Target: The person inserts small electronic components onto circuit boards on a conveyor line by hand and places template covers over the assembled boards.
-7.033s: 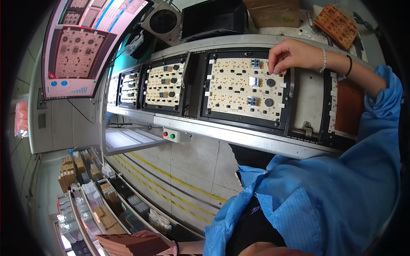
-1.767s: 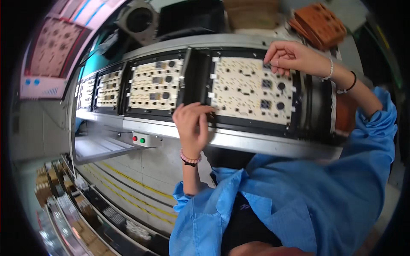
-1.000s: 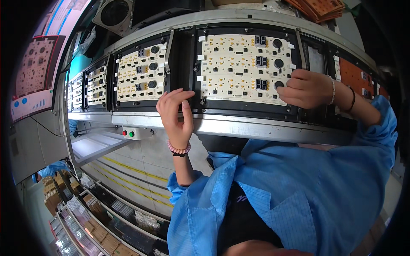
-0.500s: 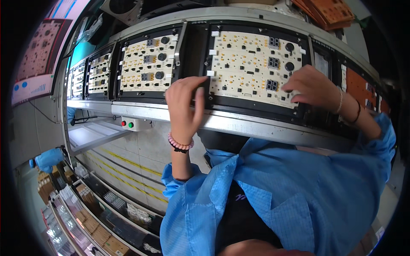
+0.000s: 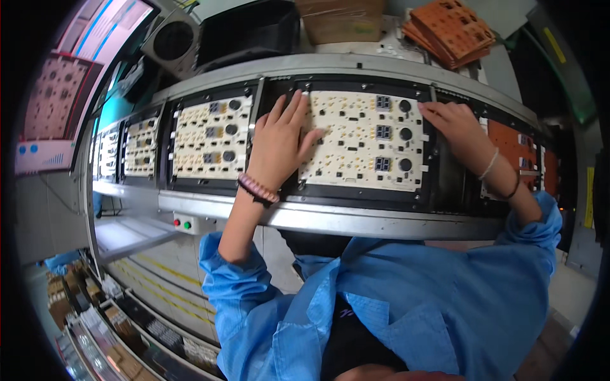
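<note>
Spreading my left hand [image 5: 277, 140] palm-down over the left edge of the cream-coloured rectangular circuit board [image 5: 381, 181], I have changed its posture from arched at the lower part of that edge to flatter and higher, with the fingertips near the upper left corner and the thumb over the board face. The board lies in the black rectangular fixture frame [image 5: 359, 195], behind the long silver metal rail [image 5: 356, 219] nearest my body. My right hand [image 5: 454, 124] has left the area of the lowest black round component [image 5: 405, 164] and is now at the upper right corner, fingertips beside the topmost black round component [image 5: 405, 106]. Result: the lower right area, partly covered a moment ago, is exposed. Three round components now show in one column, with three dark rectangular two-digit displays [image 5: 383, 132] in a column to their left. For the work in hand, I judge this a shift from handling one component to attending to opposite edges of the board. Left hand: released, fingers extended, nothing visible in it. Right hand: fingers bent and gathered; I cannot tell whether they grip anything. The small white edge clip [image 5: 426, 168] at lower right is uncovered, apart from both hands.
</note>
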`<control>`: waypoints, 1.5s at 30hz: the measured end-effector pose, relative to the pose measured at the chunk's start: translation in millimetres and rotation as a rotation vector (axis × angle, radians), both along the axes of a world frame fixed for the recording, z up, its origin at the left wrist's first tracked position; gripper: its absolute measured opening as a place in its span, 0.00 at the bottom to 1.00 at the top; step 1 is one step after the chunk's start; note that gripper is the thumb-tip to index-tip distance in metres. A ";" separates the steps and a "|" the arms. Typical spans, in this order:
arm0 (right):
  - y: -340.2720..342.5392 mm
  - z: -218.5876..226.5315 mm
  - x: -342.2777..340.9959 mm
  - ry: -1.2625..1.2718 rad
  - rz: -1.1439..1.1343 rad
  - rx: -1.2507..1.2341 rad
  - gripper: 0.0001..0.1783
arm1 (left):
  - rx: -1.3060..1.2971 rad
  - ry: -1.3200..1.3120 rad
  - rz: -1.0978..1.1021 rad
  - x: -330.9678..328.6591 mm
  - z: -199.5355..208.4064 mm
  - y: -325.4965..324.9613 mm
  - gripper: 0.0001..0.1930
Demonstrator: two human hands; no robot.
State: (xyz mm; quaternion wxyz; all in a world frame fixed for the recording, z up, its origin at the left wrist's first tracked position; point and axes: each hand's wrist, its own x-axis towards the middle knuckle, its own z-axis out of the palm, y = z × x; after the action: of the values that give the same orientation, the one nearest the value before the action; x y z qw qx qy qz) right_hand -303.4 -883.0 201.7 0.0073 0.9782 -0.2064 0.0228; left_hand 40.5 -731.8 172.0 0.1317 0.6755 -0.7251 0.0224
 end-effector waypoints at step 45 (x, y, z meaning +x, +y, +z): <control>3.0 46.4 75.9 0.225 0.086 0.159 0.29 | -0.076 -0.042 -0.273 -112.1 21.0 38.8 0.34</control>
State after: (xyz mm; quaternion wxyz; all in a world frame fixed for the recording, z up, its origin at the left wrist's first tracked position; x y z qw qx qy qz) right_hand -227.6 -880.0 248.0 -0.0479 0.9800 -0.1632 -0.1033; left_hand -71.6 -692.9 193.1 0.1440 0.5645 -0.8115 0.0459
